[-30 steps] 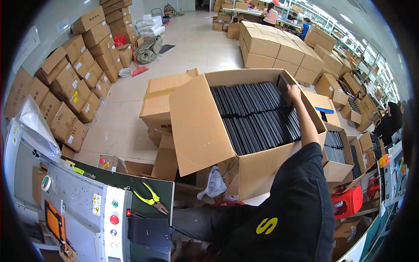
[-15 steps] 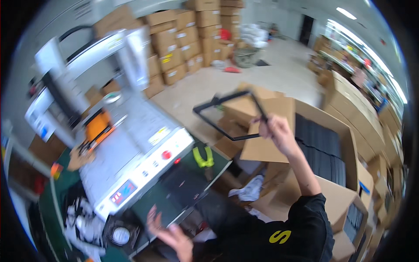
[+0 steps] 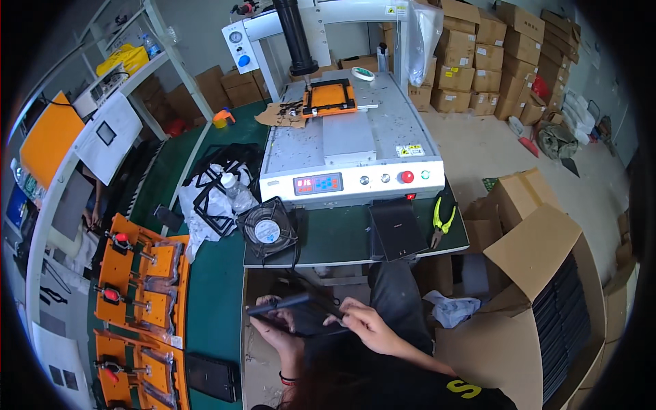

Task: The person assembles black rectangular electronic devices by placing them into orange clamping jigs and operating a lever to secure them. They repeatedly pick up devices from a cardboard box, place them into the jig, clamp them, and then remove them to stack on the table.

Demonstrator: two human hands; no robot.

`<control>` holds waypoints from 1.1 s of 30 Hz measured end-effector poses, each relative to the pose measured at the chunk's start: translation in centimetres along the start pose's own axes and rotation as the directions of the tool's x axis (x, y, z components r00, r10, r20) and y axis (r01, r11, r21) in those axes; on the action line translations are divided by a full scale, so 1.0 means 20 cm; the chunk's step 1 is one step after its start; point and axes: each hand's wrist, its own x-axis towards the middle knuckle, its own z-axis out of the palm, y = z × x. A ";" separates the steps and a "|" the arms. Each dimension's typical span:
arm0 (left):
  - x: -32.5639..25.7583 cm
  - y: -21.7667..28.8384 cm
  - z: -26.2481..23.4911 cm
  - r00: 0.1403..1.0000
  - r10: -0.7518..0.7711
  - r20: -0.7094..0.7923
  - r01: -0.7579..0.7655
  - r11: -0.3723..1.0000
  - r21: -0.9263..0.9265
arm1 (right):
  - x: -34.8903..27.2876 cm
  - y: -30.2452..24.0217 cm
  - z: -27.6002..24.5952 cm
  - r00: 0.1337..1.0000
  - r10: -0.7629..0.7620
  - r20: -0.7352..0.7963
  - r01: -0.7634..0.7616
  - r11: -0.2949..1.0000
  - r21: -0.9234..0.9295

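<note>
Close to my body, below the table's front edge, a black rectangular frame (image 3: 295,301) is held tilted between both hands. My left hand (image 3: 279,336) is closed round its left end. My right hand (image 3: 369,328) grips its right side with bent fingers. The frame is slightly blurred by motion. Ahead on the green table lie a flat black panel (image 3: 398,229) and pliers with yellow-green handles (image 3: 444,212). Behind them stands a grey benchtop machine (image 3: 410,140) with an orange fixture (image 3: 330,98) on its bed; a black frame rests on the fixture.
A black fan (image 3: 268,231) sits at the table's front left, beside several black frames (image 3: 213,217) on plastic. Orange clamp fixtures (image 3: 160,260) line the left bench, near a black flat part (image 3: 212,377). An open carton (image 3: 519,342) at right holds stacked black parts (image 3: 562,321).
My right hand has brought the black frame from over the cartons at right back to my body. My left hand, open before, now grips it too. The view has turned left.
</note>
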 end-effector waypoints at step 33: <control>-0.16 -0.25 -0.11 0.867 -0.080 0.492 -0.415 0.429 0.802 | -0.26 0.36 -0.25 0.865 0.329 0.378 -0.310 0.944 -0.114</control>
